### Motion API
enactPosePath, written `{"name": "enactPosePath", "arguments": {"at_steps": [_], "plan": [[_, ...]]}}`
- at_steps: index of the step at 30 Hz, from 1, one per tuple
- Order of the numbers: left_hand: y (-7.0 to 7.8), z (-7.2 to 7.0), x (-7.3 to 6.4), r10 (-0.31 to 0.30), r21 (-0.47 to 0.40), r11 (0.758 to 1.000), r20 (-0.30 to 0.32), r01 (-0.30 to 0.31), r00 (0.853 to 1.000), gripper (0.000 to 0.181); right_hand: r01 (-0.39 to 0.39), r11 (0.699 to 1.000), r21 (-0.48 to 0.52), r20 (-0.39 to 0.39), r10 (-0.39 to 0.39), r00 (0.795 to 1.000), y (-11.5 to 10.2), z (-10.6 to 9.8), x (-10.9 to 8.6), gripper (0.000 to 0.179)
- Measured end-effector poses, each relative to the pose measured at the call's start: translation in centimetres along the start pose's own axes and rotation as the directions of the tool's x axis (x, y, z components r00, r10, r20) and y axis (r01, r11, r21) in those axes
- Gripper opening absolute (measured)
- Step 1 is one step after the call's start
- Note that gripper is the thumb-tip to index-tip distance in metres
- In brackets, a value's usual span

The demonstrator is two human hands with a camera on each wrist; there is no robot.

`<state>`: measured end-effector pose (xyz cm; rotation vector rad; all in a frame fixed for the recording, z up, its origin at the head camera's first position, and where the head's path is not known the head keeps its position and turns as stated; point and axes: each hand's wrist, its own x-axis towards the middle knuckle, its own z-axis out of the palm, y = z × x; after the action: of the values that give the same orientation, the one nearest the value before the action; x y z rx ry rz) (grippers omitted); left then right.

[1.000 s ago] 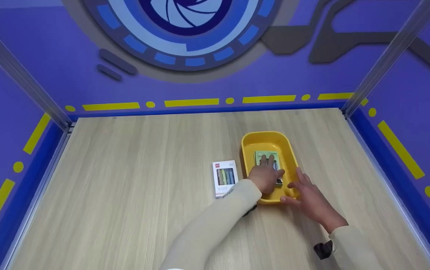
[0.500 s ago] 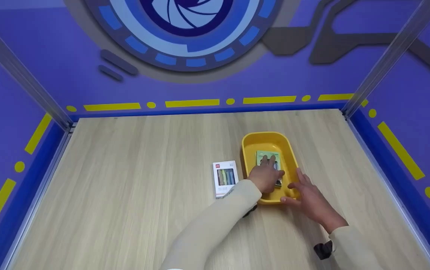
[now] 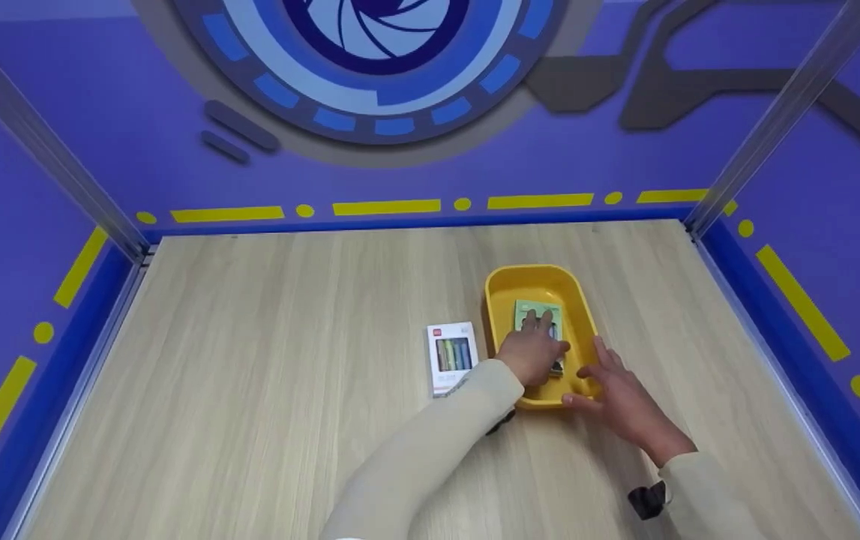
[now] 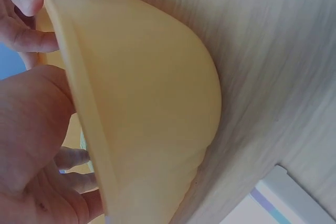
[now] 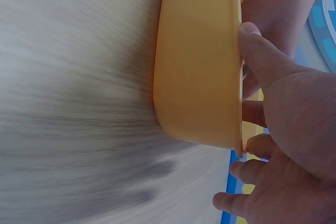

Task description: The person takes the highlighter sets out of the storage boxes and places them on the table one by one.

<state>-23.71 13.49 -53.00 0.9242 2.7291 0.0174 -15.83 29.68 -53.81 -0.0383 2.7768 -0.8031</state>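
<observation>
In the head view a yellow plastic bin (image 3: 527,276) stands on the wooden table. Inside lies a green box (image 3: 538,306) with a display window, partly covered by my left hand (image 3: 531,356). Its fingers reach forward over the box top, thumb out to the right. My right hand (image 3: 621,394) holds the bin's near right corner. In the right wrist view the thumb (image 5: 251,30) is on the rim (image 5: 237,77), the index finger goes inside, and other fingers stay outside. A white box (image 3: 450,356), its window showing coloured sticks, lies left of the bin, partly behind my left sleeve.
The pale wooden tabletop (image 3: 287,360) runs back to a blue-purple wall (image 3: 370,176) with yellow dashes. Side panels and metal posts (image 3: 759,135) close in the left and right. A corner of the white box (image 4: 278,198) shows beside the bin in the left wrist view.
The green box has shifted slightly to the right within the bin, under my left hand. Both hands and the bin stay nearly where they were; the whole head view drifts a little.
</observation>
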Motion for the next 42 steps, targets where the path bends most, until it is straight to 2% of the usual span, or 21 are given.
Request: {"name": "enactPosePath", "arguments": {"at_steps": [7,16,24,37,42], "plan": [[-0.02,-0.42,-0.28,-0.019,-0.016,1.000,-0.011,0.018,1.000,0.051,-0.024,1.000,0.017,0.017,0.024,1.000,-0.11,0.08,0.04,0.072],[-0.17,-0.36,-0.17,-0.014,0.018,1.000,-0.026,0.014,1.000,0.050,0.015,1.000,0.020,-0.007,-0.015,1.000,0.18,0.04,-0.11,0.070],[-0.32,-0.51,-0.39,-0.020,0.007,1.000,-0.020,0.020,1.000,0.050,0.016,1.000,0.012,-0.014,-0.016,1.000,0.03,0.12,0.02,0.056],[-0.53,-0.90,-0.93,-0.023,-0.013,1.000,-0.008,0.023,1.000,0.049,-0.009,1.000,0.007,0.001,0.009,1.000,-0.27,0.10,0.05,0.059],[-0.46,-0.92,-1.03,-0.014,0.036,0.999,-0.029,0.015,0.999,0.050,-0.001,1.000,0.003,0.000,0.001,1.000,-0.22,0.04,-0.02,0.062]]}}
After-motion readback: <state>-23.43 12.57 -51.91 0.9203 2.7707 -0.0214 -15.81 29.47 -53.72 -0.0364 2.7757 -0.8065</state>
